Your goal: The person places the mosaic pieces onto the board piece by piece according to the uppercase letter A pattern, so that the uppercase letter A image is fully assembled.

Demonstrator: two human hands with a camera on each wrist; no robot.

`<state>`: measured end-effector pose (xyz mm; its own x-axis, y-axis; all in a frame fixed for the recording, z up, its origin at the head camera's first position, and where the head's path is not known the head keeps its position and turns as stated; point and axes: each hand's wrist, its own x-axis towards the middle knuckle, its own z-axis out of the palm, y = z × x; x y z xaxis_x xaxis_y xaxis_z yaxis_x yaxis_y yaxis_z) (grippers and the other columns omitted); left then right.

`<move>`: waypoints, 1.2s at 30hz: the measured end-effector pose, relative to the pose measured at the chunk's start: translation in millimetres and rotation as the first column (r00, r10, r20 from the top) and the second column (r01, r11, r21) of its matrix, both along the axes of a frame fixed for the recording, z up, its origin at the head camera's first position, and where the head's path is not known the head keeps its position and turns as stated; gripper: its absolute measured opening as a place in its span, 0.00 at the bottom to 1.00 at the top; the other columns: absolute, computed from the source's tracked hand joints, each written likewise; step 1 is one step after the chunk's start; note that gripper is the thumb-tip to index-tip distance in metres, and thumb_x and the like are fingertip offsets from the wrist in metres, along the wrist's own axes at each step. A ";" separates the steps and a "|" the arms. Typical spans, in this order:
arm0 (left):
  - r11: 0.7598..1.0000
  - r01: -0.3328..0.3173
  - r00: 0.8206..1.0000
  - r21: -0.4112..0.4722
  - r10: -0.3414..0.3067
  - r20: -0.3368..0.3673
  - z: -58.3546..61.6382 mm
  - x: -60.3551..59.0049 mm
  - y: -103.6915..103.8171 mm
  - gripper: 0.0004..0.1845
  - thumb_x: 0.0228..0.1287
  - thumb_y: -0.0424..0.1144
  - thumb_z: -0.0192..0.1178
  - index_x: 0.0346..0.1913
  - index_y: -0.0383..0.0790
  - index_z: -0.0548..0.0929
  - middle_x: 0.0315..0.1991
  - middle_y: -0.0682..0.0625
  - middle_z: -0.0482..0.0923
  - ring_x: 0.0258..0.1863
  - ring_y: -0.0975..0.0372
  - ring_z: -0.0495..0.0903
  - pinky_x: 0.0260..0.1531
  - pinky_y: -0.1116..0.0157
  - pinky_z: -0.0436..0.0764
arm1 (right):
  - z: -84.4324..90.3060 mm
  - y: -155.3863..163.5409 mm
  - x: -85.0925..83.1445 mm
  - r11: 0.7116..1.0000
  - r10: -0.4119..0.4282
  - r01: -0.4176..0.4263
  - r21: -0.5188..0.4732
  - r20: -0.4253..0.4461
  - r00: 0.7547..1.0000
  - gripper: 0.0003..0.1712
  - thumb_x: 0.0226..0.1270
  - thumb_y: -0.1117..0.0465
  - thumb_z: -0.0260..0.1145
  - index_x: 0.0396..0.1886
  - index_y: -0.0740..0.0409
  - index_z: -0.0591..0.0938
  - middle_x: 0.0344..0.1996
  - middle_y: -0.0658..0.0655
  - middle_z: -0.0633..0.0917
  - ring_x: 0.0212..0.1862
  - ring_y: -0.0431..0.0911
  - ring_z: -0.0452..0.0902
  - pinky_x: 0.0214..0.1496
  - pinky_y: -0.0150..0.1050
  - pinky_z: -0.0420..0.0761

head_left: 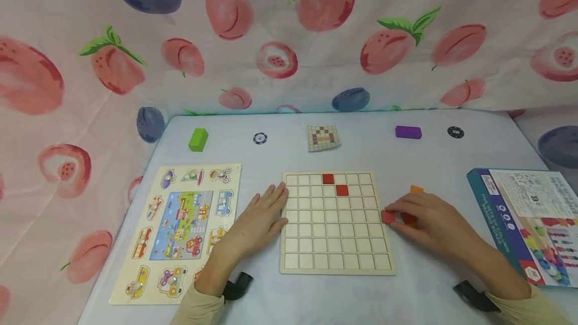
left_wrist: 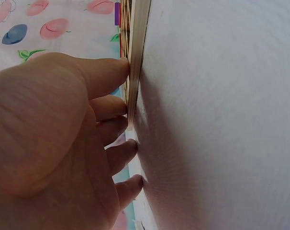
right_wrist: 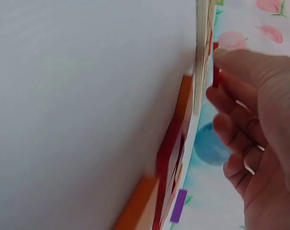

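Pinching a red tile [head_left: 387, 216] just beside the grid board's [head_left: 335, 264] right edge, the right hand [head_left: 433, 222] should lift it clear before crossing that rim. The left hand [head_left: 258, 222], fingers spread flat, steadies the board's left edge; keep it pressing there.

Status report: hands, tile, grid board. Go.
Left hand flat, steadying grid board. Right hand pinching red tile beside board's right edge. Nothing in the way.
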<state>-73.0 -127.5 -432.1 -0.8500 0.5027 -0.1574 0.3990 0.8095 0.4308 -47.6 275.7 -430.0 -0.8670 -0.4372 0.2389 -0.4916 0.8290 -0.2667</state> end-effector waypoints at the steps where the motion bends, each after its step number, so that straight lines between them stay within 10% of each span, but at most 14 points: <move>1: 1.000 0.000 1.000 0.001 0.000 0.001 -0.2 0.1 -0.2 0.36 0.83 0.47 0.55 0.85 0.38 0.58 0.88 0.45 0.50 0.88 0.48 0.50 0.87 0.42 0.53 | 0.0 -3.1 -2.1 1.000 -0.003 0.003 -0.001 0.004 1.000 0.18 0.57 0.52 0.84 0.48 0.38 0.93 0.40 0.36 0.89 0.40 0.33 0.74 0.40 0.34 0.80; 16: 1.000 0.005 1.000 0.011 -0.005 0.001 1.1 0.5 0.6 0.36 0.84 0.47 0.54 0.85 0.38 0.58 0.88 0.46 0.50 0.89 0.49 0.49 0.87 0.42 0.53 | -0.3 -46.0 -34.0 0.998 0.037 -0.042 0.053 0.081 0.996 0.10 0.63 0.53 0.81 0.43 0.44 0.93 0.41 0.44 0.92 0.48 0.45 0.86 0.51 0.48 0.89; 36: 1.000 0.003 1.000 -0.001 -0.003 0.004 0.0 0.8 -1.6 0.36 0.84 0.48 0.54 0.85 0.39 0.58 0.88 0.46 0.50 0.89 0.49 0.49 0.87 0.43 0.53 | 6.1 -41.9 -33.4 0.994 0.072 -0.084 0.074 0.147 0.987 0.13 0.68 0.59 0.76 0.51 0.47 0.93 0.48 0.47 0.90 0.54 0.46 0.86 0.56 0.49 0.90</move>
<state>-72.2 -129.0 -432.0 -0.8480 0.5049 -0.1611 0.3994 0.8087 0.4318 -81.0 233.8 -423.9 -0.8523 -0.5175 0.0762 -0.5170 0.8110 -0.2738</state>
